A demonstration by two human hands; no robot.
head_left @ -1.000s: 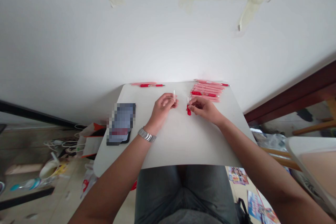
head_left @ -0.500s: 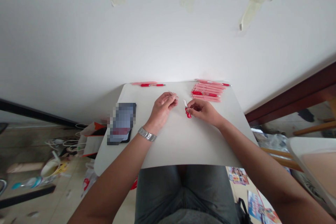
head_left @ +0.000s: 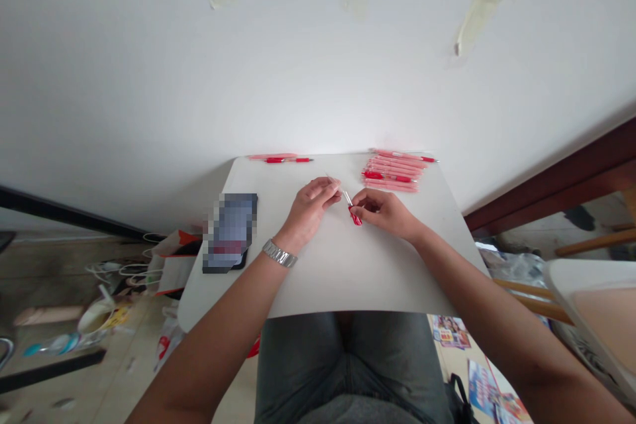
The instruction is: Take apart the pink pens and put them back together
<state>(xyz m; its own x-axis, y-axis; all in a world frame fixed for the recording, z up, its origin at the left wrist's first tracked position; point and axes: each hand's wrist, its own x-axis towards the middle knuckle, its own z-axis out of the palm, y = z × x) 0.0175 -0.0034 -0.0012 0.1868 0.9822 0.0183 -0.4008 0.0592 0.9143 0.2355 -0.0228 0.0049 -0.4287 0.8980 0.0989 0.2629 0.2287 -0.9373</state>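
My left hand (head_left: 312, 201) is closed in a pinch on a thin clear pen part (head_left: 332, 179) above the white table (head_left: 322, 265). My right hand (head_left: 383, 210) is closed on a red pen part (head_left: 354, 214) whose clear tip points up and left toward my left fingers. The two parts nearly touch between the hands. A metal watch sits on my left wrist.
A pile of several pink and red pens (head_left: 393, 169) lies at the table's far right. A red pen (head_left: 287, 159) lies at the far left edge. A dark phone (head_left: 229, 232) rests on the table's left side. Bags and clutter cover the floor to the left.
The hands have come closer together. The clear part in my left hand has tilted from upright toward the right hand, and the red part's tip has swung left to meet it.
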